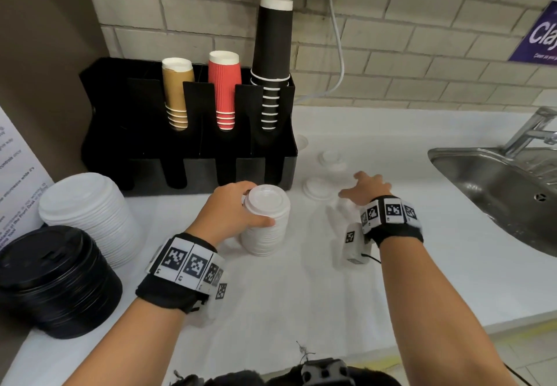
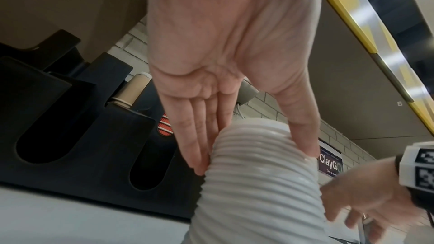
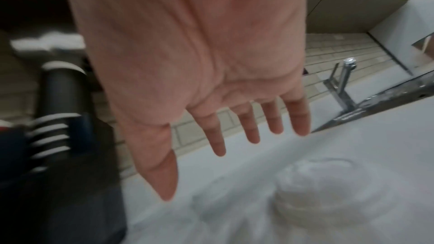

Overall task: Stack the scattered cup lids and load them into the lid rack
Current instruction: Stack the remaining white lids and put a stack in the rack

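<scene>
My left hand (image 1: 241, 207) grips a tall stack of small white lids (image 1: 265, 225) standing on the white counter in front of the black rack (image 1: 187, 156). In the left wrist view its fingers (image 2: 195, 146) press one side of the ribbed stack (image 2: 258, 183) and the thumb the other. My right hand (image 1: 366, 189) hovers open with fingers spread, holding nothing, just right of a loose white lid (image 1: 316, 188). Two more loose lids (image 1: 331, 158) (image 1: 301, 141) lie farther back. The right wrist view shows the empty palm (image 3: 244, 133) above a blurred white lid (image 3: 328, 192).
The rack holds brown (image 1: 176, 93), red (image 1: 224, 87) and black (image 1: 272, 60) cup stacks; its front slots look dark. A stack of large white lids (image 1: 87, 213) and one of black lids (image 1: 57, 280) stand at the left. A steel sink (image 1: 497, 189) with faucet (image 1: 530, 129) is right.
</scene>
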The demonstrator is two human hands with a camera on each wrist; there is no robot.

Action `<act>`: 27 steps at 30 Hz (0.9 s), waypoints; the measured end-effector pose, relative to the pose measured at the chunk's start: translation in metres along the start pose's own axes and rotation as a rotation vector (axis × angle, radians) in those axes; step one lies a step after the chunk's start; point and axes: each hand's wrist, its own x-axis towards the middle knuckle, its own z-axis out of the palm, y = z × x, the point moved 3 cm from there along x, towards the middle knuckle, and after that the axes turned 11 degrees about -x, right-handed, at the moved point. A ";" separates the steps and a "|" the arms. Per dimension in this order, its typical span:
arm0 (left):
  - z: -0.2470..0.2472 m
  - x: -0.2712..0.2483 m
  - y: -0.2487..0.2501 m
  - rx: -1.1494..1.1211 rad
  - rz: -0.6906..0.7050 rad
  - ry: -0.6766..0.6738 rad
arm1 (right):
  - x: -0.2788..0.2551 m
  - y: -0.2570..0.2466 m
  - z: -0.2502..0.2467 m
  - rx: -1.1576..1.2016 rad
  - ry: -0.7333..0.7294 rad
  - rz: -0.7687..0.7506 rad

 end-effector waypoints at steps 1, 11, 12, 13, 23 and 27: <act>0.000 0.000 0.000 -0.007 -0.003 0.002 | 0.003 0.005 0.002 -0.036 -0.027 0.029; 0.007 0.002 -0.003 -0.067 -0.040 -0.006 | 0.017 0.024 0.012 -0.195 -0.093 0.019; 0.008 0.003 -0.003 -0.064 -0.043 -0.006 | 0.017 0.025 0.013 -0.198 -0.071 0.035; 0.009 0.003 -0.002 -0.061 -0.048 -0.005 | 0.017 0.027 0.015 -0.197 -0.057 0.049; 0.020 0.006 0.004 -0.041 -0.046 0.046 | 0.012 0.017 -0.003 0.055 -0.050 -0.135; 0.022 0.008 0.009 -0.037 -0.039 0.072 | -0.021 -0.017 -0.028 0.515 -0.055 -0.462</act>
